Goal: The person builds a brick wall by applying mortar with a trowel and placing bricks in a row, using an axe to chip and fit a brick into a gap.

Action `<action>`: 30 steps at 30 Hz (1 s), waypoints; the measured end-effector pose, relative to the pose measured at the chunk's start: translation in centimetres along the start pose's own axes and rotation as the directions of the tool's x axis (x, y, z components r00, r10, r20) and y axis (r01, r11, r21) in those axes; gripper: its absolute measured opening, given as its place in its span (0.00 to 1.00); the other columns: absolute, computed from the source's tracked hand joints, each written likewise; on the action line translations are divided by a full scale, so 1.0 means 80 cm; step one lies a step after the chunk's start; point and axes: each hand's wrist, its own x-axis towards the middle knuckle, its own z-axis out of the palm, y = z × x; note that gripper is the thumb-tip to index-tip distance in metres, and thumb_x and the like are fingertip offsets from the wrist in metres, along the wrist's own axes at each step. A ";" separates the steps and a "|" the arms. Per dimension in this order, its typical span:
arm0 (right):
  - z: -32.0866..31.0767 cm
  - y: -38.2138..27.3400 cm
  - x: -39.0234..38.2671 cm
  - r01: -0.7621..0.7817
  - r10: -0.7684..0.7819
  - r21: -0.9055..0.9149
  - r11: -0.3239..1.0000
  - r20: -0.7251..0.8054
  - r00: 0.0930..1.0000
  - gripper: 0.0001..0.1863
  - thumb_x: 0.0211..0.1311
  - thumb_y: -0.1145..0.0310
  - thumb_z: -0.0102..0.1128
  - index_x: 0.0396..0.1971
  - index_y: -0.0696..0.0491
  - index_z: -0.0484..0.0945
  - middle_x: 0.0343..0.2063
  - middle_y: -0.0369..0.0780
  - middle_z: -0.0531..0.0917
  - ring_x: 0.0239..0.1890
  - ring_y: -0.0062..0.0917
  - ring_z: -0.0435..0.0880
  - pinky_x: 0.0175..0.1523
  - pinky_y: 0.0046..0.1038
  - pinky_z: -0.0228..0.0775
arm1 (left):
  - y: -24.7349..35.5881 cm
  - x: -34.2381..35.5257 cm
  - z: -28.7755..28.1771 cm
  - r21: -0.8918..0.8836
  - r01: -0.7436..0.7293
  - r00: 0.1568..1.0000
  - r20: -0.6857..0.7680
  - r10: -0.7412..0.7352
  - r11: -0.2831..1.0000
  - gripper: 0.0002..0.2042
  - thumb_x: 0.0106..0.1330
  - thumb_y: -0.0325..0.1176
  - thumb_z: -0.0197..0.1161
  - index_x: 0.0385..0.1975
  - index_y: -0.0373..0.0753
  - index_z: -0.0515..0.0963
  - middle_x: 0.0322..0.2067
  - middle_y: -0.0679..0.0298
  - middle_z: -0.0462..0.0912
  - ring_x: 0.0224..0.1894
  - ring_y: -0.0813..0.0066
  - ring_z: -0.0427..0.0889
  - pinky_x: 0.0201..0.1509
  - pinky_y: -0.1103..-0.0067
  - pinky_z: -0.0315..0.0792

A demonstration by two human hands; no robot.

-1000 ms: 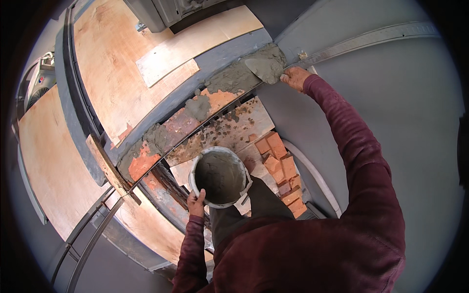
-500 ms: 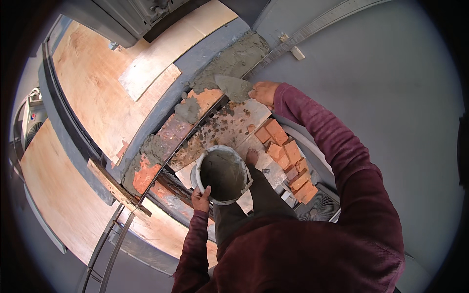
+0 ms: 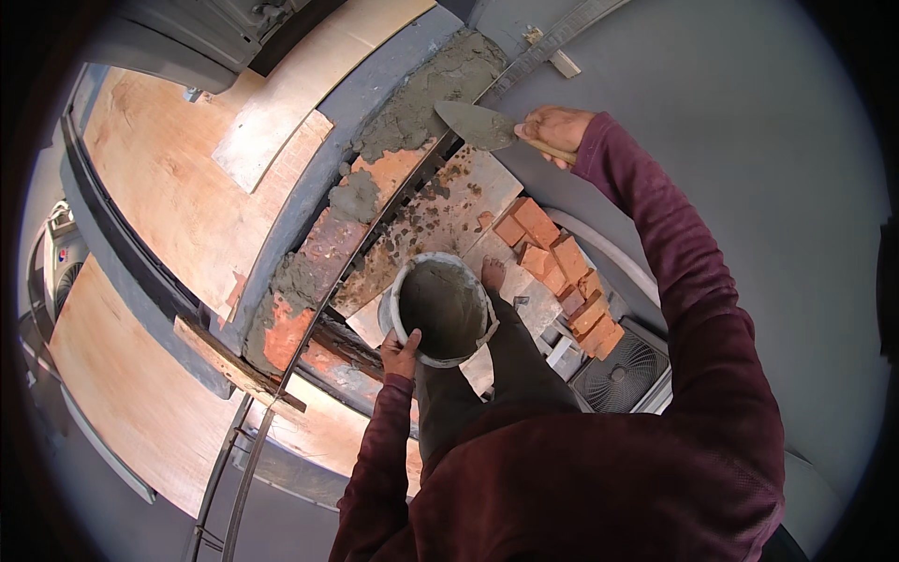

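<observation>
My left hand (image 3: 401, 353) grips the near-left rim of a bucket (image 3: 396, 298), its wall whitish. Grey mortar (image 3: 440, 309) lies inside it. Out to the upper right, my right hand (image 3: 554, 131) is closed round the wooden handle of a pointed trowel (image 3: 476, 125). The mortar-smeared blade points left, over the edge of the brick ledge. Beneath and beyond its tip, a thick bed of wet mortar (image 3: 426, 94) covers the far end of the ledge. Nearer along it, bare orange brick (image 3: 398, 170) shows beside a lump of mortar (image 3: 354, 199).
Broken and whole orange bricks (image 3: 552, 258) are piled on the right, beside a fan unit (image 3: 618, 373). A long metal straightedge (image 3: 552, 45) leans at the grey wall. Plywood sheets (image 3: 169, 169) lie left of the ledge. A thin dark bar (image 3: 346, 262) runs along the ledge's edge.
My right hand has drawn the trowel up and to the right, away from the mortar bed. The bucket, still in my left hand, sits slightly higher and further right in view.
</observation>
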 end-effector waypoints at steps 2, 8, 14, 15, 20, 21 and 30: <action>0.020 0.015 -0.077 0.019 -0.013 0.044 0.999 -0.136 0.991 0.20 0.72 0.54 0.43 0.30 0.56 0.71 0.15 0.34 0.72 0.13 0.20 0.70 0.17 0.25 0.62 | 0.005 0.015 0.002 0.026 0.013 0.999 0.035 -0.014 1.000 0.07 0.62 0.29 0.67 0.37 0.35 0.80 0.32 0.69 0.83 0.32 0.84 0.77 0.40 0.82 0.72; 0.198 0.142 -0.195 0.075 -0.076 -0.016 0.997 -0.269 0.960 0.22 0.59 0.64 0.58 0.49 0.63 0.70 0.33 0.52 0.81 0.35 0.47 0.82 0.43 0.42 0.71 | -0.035 0.093 0.031 0.055 0.035 0.980 0.193 -0.045 0.998 0.08 0.56 0.21 0.65 0.36 0.36 0.80 0.32 0.67 0.83 0.32 0.81 0.79 0.41 0.81 0.73; 0.457 0.219 -0.079 -0.089 0.136 0.154 0.984 -0.336 0.932 0.20 0.57 0.69 0.56 0.48 0.59 0.67 0.44 0.53 0.78 0.41 0.47 0.82 0.44 0.45 0.75 | -0.104 0.198 0.052 0.263 -0.008 0.963 0.263 -0.064 0.965 0.10 0.48 0.18 0.59 0.30 0.36 0.79 0.26 0.68 0.82 0.27 0.79 0.78 0.35 0.80 0.74; 0.487 0.234 -0.054 -0.105 0.158 0.173 0.979 -0.328 0.931 0.20 0.57 0.68 0.55 0.49 0.59 0.67 0.44 0.53 0.78 0.42 0.47 0.82 0.46 0.44 0.75 | -0.114 0.215 0.054 0.267 0.055 0.957 0.261 -0.127 0.962 0.10 0.47 0.18 0.59 0.30 0.37 0.79 0.26 0.67 0.81 0.26 0.78 0.78 0.33 0.79 0.74; 0.566 0.322 0.112 -0.144 0.240 0.449 0.882 -0.164 0.957 0.22 0.56 0.64 0.57 0.48 0.60 0.70 0.44 0.53 0.79 0.46 0.47 0.81 0.50 0.41 0.74 | -0.196 0.322 0.079 0.263 0.205 0.937 0.225 -0.266 0.943 0.12 0.47 0.16 0.56 0.31 0.38 0.79 0.26 0.68 0.80 0.27 0.75 0.78 0.35 0.75 0.76; 0.564 0.330 0.142 -0.153 0.243 0.493 0.856 -0.123 0.962 0.21 0.56 0.63 0.57 0.47 0.60 0.71 0.44 0.53 0.80 0.46 0.47 0.81 0.50 0.42 0.74 | -0.219 0.353 0.068 0.247 0.209 0.928 0.256 -0.271 0.946 0.13 0.47 0.16 0.56 0.31 0.37 0.79 0.27 0.69 0.81 0.29 0.75 0.79 0.38 0.75 0.76; 0.684 0.466 0.250 0.137 0.243 0.747 0.651 -0.376 0.894 0.21 0.64 0.57 0.51 0.48 0.57 0.75 0.42 0.51 0.81 0.47 0.40 0.80 0.53 0.37 0.72 | -0.308 0.438 0.067 0.108 0.339 0.919 0.176 -0.353 0.935 0.16 0.41 0.23 0.58 0.35 0.32 0.78 0.37 0.63 0.82 0.43 0.66 0.80 0.53 0.69 0.73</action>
